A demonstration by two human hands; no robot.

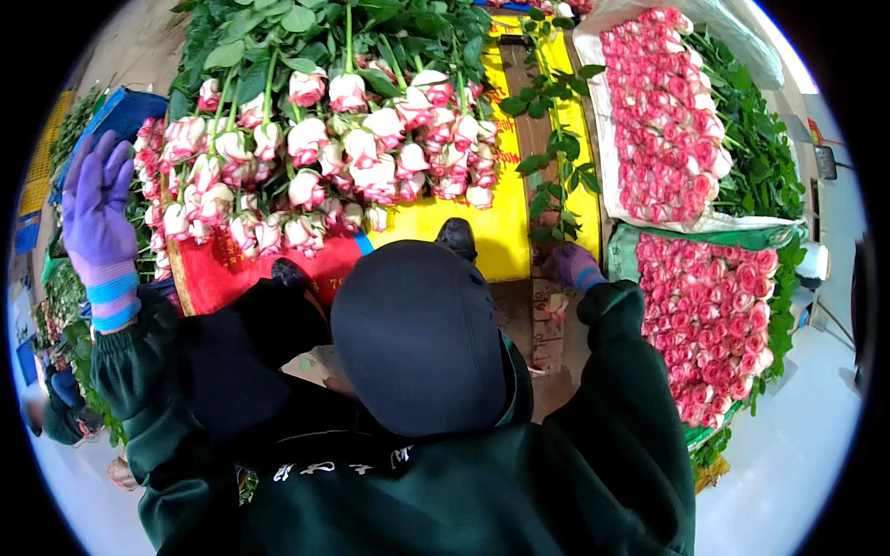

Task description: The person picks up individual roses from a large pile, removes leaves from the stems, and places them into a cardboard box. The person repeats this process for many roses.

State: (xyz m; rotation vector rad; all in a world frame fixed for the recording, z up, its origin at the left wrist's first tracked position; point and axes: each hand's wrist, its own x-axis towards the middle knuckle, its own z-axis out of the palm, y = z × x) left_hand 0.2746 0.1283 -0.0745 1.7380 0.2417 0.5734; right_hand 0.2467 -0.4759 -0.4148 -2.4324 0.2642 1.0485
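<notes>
My left hand [102, 201], in a purple knit-cuffed glove, is raised at the far left with its fingers extended and nothing in it. It is nearest to the left edge of a large pile of pink-and-white roses [361, 149]. My right hand [576, 266], gloved likewise, is closed around the lower end, as seen here, of a long leafy rose stem [556, 139]. That stem lies over a brown strip and the yellow board [513, 236]. A small pale pink patch just below the hand may be its bloom; I cannot tell.
At the right are two wrapped masses of pink roses, an upper one [657, 118] and a lower one [706, 326]. A red board [229, 278] sits under the pile's near edge. Another person [66, 403] is at the far left. My dark cap [421, 340] blocks the middle.
</notes>
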